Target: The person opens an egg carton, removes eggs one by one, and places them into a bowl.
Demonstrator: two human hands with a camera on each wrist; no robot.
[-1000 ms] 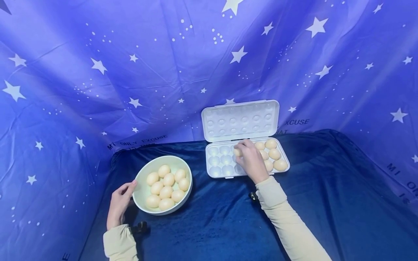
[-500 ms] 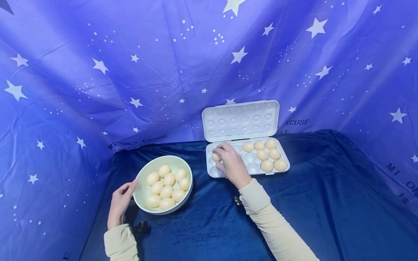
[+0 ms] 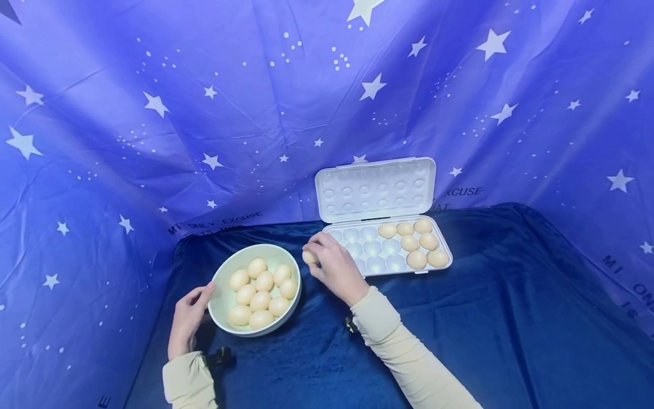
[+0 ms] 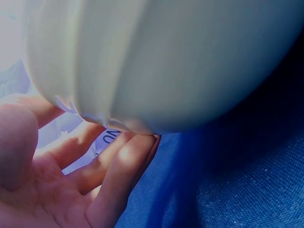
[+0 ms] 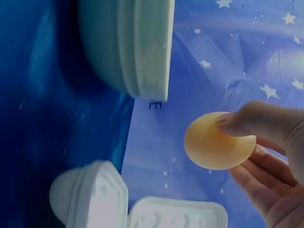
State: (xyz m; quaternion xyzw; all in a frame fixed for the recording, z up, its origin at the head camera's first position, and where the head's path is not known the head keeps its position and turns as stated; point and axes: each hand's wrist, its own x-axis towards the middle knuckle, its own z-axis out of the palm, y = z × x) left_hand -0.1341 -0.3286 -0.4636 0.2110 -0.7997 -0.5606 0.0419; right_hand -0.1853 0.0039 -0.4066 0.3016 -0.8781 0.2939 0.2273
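Note:
My right hand (image 3: 336, 268) pinches a pale brown egg (image 3: 309, 257) between thumb and fingers, held up between the bowl and the egg carton. The right wrist view shows this egg (image 5: 213, 145) whole, with the thumb on its top. At the left, my left hand (image 3: 187, 321) holds the pale green bowl (image 3: 218, 309) by its rim. Close up, the left fingers (image 4: 126, 161) touch the bowl's outer wall (image 4: 175, 71). Several eggs (image 3: 260, 300) lie inside the bowl. The white egg carton (image 3: 381, 276) has several eggs (image 3: 429, 241) at its right end and bare cups toward the left.
The carton's lid (image 3: 378, 190) stands raised at the back. Dark blue cloth (image 3: 317, 363) covers the table, and a blue curtain with stars (image 3: 286, 113) hangs behind and at both sides. A dark wrist camera (image 3: 219, 357) sits beside the left sleeve.
My right hand has moved left with the egg, from over the carton's middle across its left cups and toward the bowl. The left hand and bowl stay in place.

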